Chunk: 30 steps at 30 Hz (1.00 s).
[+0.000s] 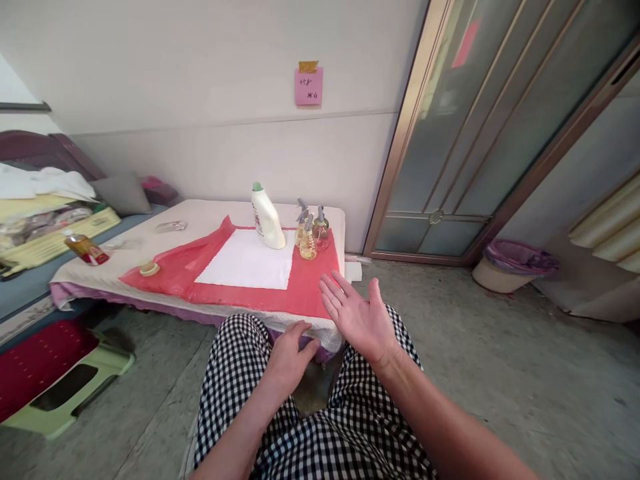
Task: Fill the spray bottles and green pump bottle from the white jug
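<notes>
My right hand (pixel 356 319) is raised palm up in front of the low table (pixel 200 217), fingers spread and holding nothing. My left hand (pixel 289 353) rests on my knee by the table's front edge, its fingers curled loosely with nothing in them. On the table a white cloth (pixel 247 267) lies on a red sheet (pixel 310 293). Behind the cloth stands a white bottle with a green cap (pixel 267 219). Three small spray bottles (pixel 311 233) with yellowish liquid stand to its right.
A tape roll (pixel 149 269) and a red-labelled bottle (pixel 86 248) lie at the table's left. A green stool (pixel 65 393) stands on the floor at left beside a bed. A lined waste bin (pixel 515 264) sits by the glass door (pixel 480 133). A pink note (pixel 309 85) is stuck on the wall.
</notes>
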{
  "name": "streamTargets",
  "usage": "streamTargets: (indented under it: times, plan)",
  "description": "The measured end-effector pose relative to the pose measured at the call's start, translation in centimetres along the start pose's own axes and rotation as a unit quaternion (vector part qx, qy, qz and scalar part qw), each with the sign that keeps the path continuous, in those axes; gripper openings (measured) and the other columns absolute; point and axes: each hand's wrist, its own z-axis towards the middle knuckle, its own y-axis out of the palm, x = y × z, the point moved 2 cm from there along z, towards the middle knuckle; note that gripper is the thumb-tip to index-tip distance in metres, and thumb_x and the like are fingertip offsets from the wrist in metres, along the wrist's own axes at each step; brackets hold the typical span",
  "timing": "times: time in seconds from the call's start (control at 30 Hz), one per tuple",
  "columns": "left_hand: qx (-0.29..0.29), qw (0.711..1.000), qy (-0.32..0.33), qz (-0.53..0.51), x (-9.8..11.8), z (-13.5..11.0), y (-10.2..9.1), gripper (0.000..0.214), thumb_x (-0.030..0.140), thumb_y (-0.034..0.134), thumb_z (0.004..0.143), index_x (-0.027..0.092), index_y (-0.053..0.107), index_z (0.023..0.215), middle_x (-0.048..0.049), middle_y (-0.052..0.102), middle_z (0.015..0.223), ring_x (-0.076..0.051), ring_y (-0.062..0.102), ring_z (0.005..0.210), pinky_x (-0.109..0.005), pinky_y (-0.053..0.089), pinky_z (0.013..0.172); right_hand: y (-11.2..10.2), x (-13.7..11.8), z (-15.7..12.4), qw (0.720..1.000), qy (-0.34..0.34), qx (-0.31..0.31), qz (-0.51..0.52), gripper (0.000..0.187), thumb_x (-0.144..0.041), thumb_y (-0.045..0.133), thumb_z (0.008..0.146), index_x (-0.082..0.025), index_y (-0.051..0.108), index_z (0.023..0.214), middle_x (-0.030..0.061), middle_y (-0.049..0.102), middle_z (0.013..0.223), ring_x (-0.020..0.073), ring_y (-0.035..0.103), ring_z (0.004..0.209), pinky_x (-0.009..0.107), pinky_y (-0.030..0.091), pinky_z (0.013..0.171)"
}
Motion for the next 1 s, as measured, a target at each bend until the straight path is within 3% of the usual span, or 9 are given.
streamTargets:
  times: [0.23, 0.63, 1.0]
  plan:
    - [0.040, 0.989, 0.002, -0.144, 2.5, 0.0, -0.1, 0.039, 0.042, 0.055, 0.088, 0.016, 0.066, 0.115, -0.0110, 0.071, 0.115, -0.023, 0.068, 0.100, -0.036, 0.052, 0.091, 1.0, 0.1, -0.7, 0.991, 0.034, -0.014, 0.126, 0.069, -0.074, 0.025, 0.092, -0.024, 0.061, 0.124, 0.0048, 0.047, 0.148, 0.0196, 0.039, 0.139, 0.039, 0.033, 0.116]
    - [0.124, 0.969, -0.051, -0.206, 2.9, 1.2, -0.3, 0.058, 0.051, 0.061, 0.082, 0.012, 0.055, 0.125, -0.0165, 0.065, 0.124, -0.024, 0.066, 0.103, -0.035, 0.052, 0.088, 2.4, 1.4, -1.1, 0.990, 0.059, -0.016, 0.128, 0.070, -0.072, 0.027, 0.093, -0.020, 0.060, 0.128, 0.0091, 0.044, 0.150, 0.0210, 0.041, 0.138, 0.038, 0.032, 0.116]
    - [0.202, 0.957, -0.081, -0.192, 0.5, 1.0, 0.9, 0.048, 0.035, 0.051, 0.082, 0.007, 0.057, 0.121, -0.0217, 0.066, 0.119, -0.026, 0.065, 0.107, -0.038, 0.050, 0.092, -1.5, 4.0, -1.7, 0.967, 0.126, 0.000, 0.219, 0.060, -0.066, 0.058, 0.083, -0.019, 0.067, 0.118, 0.0101, 0.050, 0.144, 0.0241, 0.041, 0.138, 0.041, 0.036, 0.116]
